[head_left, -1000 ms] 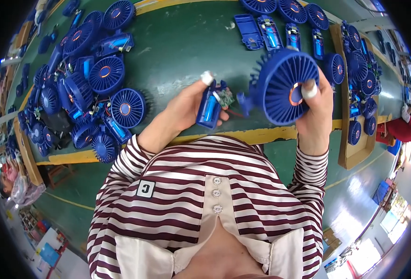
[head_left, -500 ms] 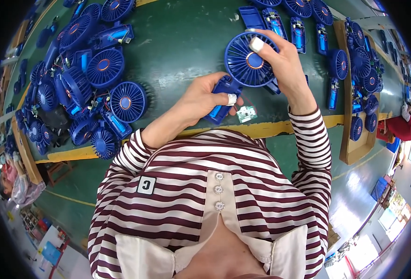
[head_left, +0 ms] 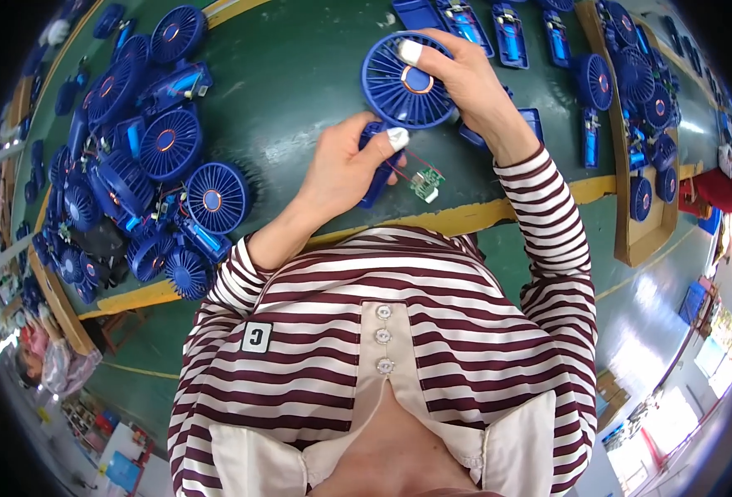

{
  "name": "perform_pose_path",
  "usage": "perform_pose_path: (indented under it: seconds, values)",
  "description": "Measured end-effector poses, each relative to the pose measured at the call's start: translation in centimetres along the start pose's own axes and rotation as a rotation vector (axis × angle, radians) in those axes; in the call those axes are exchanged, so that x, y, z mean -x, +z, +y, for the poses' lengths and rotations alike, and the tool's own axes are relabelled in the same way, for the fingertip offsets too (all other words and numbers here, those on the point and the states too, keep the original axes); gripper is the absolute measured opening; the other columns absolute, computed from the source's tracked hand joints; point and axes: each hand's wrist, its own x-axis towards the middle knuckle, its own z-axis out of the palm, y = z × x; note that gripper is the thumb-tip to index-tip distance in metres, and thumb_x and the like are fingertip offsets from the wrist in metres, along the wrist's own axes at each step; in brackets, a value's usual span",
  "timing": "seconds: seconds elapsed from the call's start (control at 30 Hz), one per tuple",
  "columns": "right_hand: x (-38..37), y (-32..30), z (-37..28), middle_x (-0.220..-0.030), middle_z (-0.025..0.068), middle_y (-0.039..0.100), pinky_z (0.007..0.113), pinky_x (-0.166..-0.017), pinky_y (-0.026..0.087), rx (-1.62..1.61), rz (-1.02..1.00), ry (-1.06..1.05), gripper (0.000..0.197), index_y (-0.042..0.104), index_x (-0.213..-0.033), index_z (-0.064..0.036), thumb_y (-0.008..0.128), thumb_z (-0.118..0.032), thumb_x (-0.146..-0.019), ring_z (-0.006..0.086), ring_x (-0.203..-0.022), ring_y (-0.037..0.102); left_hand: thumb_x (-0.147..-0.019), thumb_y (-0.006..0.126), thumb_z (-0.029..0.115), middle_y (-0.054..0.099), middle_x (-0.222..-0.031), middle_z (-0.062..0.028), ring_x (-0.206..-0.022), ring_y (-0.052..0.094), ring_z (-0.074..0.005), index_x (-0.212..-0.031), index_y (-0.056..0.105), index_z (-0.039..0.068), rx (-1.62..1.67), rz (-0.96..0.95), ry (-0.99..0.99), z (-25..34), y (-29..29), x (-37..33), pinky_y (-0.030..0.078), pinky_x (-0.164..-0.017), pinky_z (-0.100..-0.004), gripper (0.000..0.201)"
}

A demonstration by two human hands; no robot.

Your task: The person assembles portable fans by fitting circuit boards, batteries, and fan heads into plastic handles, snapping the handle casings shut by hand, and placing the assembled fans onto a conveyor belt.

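Both my hands hold one blue handheld fan, lifted over the green table. Its round, slatted head [head_left: 395, 93] is gripped at the right rim by my right hand [head_left: 469, 79], the white-wrapped thumb lying across the front. My left hand [head_left: 345, 161] is closed round the blue handle [head_left: 374, 186], its wrapped thumb near the joint with the head. From the handle, thin red wires run to a small green circuit board [head_left: 426, 184] hanging at the right. Beyond my right wrist, a blue casing part [head_left: 530, 124] rests on the table, partly hidden by that hand.
A big heap of blue fans [head_left: 121, 166] covers the table's left side. Opened fan handles with blue batteries [head_left: 511, 37] stand in a row at the far right. A cardboard box [head_left: 631, 228] holding more fans sits at the right edge. A yellow strip [head_left: 482, 217] lines the near table edge.
The fan has shifted left and slightly away in view, with both hands still on it. The circuit board has turned on its wires. The whole view has also tilted a little.
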Motion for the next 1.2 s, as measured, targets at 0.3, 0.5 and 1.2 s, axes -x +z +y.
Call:
perform_pose_path:
  seconds: [0.3, 0.5, 1.2]
  values:
    - [2.0, -0.9, 1.3, -0.101, 0.0167, 0.056, 0.034, -0.079, 0.044, 0.728, 0.278, -0.857, 0.032, 0.057, -0.099, 0.0003, 0.067, -0.014, -0.071, 0.0318, -0.093, 0.054, -0.086, 0.051, 0.018, 0.06, -0.07, -0.0108, -0.053, 0.058, -0.016, -0.09, 0.056, -0.001, 0.264, 0.108, -0.191, 1.1, -1.8, -0.8, 0.049, -0.047, -0.0268, 0.02]
    - [5.6, 1.0, 1.0, -0.101, 0.0105, 0.055, 0.037, -0.073, 0.041, 0.897, 0.159, -1.014, 0.038, 0.057, -0.096, -0.0033, 0.062, -0.001, -0.059, 0.029, -0.087, 0.053, -0.087, 0.05, 0.021, 0.06, -0.07, -0.0126, -0.051, 0.059, -0.018, -0.088, 0.055, -0.002, 0.376, 0.026, -0.245, 0.7, -2.0, -1.1, 0.049, -0.046, -0.0272, 0.023]
    - [7.0, 3.9, 0.1, -0.089, 0.0064, 0.057, 0.044, -0.087, 0.036, 1.164, 0.101, -1.045, 0.017, 0.059, -0.074, -0.0042, 0.062, -0.009, -0.058, 0.0206, -0.082, 0.055, -0.085, 0.048, 0.016, 0.061, -0.075, -0.0084, -0.063, 0.059, -0.0141, -0.086, 0.056, 0.0, 0.505, 0.201, -0.127, 0.6, -1.1, -0.4, 0.049, -0.057, -0.0262, 0.018]
